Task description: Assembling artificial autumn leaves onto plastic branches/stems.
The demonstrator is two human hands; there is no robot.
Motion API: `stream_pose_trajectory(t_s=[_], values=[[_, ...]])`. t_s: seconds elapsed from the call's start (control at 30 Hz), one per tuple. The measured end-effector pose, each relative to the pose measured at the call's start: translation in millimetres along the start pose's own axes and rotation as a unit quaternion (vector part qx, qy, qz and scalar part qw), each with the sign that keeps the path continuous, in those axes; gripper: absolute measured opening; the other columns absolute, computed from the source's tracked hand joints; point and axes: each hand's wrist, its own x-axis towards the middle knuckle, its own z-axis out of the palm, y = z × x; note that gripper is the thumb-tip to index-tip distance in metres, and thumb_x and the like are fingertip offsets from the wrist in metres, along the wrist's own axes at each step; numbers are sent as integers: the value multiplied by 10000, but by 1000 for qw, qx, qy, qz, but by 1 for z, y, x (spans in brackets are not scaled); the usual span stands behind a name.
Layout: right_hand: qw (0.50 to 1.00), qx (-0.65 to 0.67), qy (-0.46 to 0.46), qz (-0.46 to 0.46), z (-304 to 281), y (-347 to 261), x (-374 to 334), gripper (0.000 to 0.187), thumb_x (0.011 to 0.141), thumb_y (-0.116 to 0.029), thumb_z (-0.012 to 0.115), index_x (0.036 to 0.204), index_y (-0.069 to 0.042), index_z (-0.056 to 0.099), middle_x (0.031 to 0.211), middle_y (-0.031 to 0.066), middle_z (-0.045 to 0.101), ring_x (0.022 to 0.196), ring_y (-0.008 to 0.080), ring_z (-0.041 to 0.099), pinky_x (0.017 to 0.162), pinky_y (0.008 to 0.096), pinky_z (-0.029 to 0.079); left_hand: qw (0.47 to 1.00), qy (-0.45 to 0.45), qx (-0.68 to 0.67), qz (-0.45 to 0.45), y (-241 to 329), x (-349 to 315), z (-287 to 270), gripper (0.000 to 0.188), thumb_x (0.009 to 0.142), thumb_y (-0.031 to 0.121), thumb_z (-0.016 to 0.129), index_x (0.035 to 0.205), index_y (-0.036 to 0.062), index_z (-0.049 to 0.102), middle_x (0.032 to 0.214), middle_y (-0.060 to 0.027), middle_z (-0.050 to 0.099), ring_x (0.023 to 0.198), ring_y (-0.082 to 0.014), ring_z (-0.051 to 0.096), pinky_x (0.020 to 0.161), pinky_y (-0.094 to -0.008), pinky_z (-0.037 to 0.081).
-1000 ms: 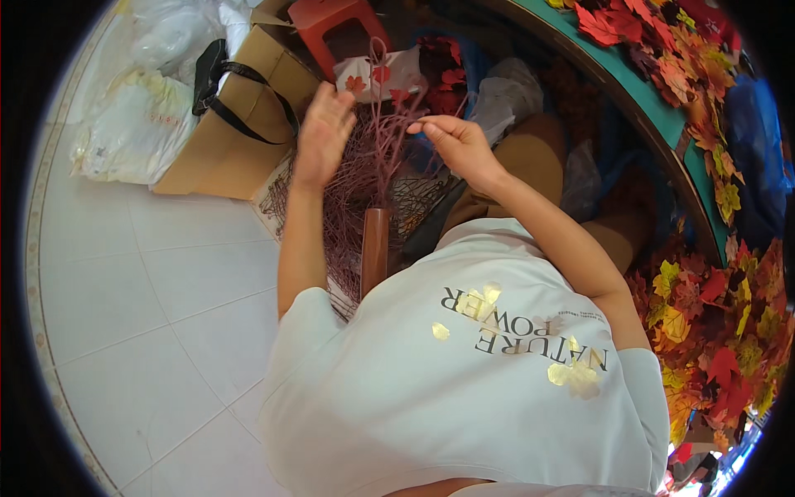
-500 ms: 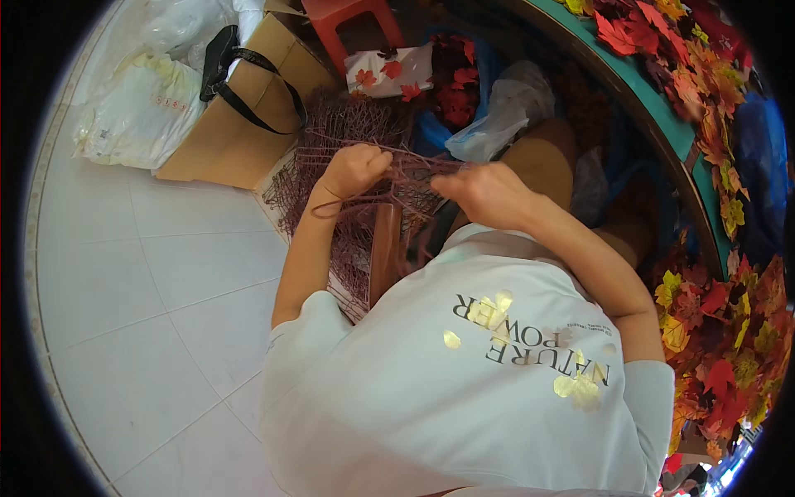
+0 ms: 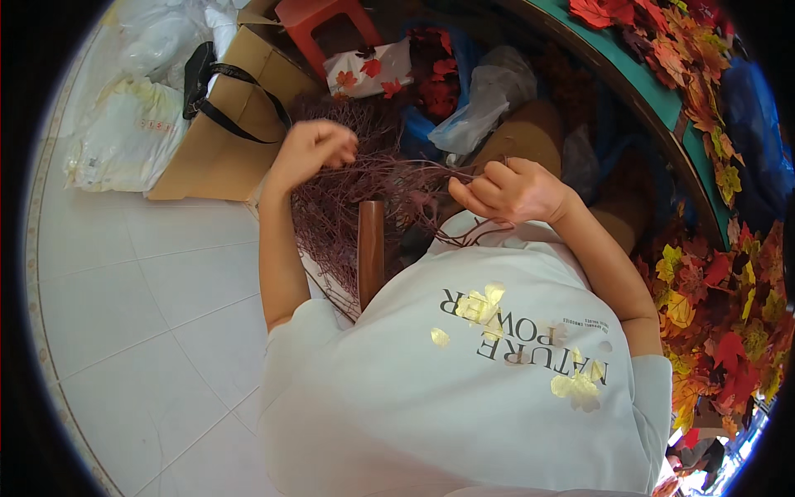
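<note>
A large tangle of thin purplish-brown artificial twigs (image 3: 331, 219) lies in front of me, beside a brown wooden post (image 3: 371, 248). My right hand (image 3: 517, 192) is closed round a few of these stems; their ends curve down toward my shirt, and other strands run left into the pile. At the left edge of the tangle, my left hand (image 3: 313, 151) is raised with its fingers bent. Motion smears those fingertips, so whether they grip a stem is unclear.
Left of the pile stands a cardboard box (image 3: 199, 124) with a black strap (image 3: 244, 79), next to white plastic bags (image 3: 124, 137). Behind are a red stool (image 3: 310, 29) and a bag of red leaves (image 3: 435, 83). A green-topped table (image 3: 654, 91) with autumn leaves curves along the right.
My hands have moved apart: the left went left and slightly up, the right shifted right. Stems that were bunched between them now stretch out, with loose ends by the right hand.
</note>
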Motion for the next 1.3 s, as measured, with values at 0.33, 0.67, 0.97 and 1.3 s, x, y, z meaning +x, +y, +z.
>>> stream_pose_trajectory(t_s=[0.33,0.67,0.97,1.3], values=[[994,37,48,-93,7,-3,49,316,635,-211,561,933,-131,625,617,-57,389,569,78,414,471,191,346,880,-467,-36,80,8,105,142,234,832,145,541,1020,13,582,808,-40,613,751,-122,564,649,-241,452],[991,-25,-104,80,-33,0,-24,364,647,-197,577,996,-94,587,598,-41,399,560,93,453,436,232,337,712,471,-511,101,-81,68,-87,568,810,684,380,618,157,295,493,25,236,364,-111,216,322,-241,173],[955,5,-247,168,-105,12,-145,366,685,-127,578,1044,-65,603,681,17,497,660,189,530,510,295,430,562,816,101,-92,-164,-91,-237,608,933,428,344,912,-112,624,882,-240,644,840,-360,617,765,-406,479],[890,307,1,339,-95,26,-74,340,631,148,534,907,-29,624,915,97,618,889,268,586,758,335,477,709,549,-244,368,17,-22,-148,565,944,467,327,545,70,369,498,-27,330,449,-131,305,373,-261,261]])
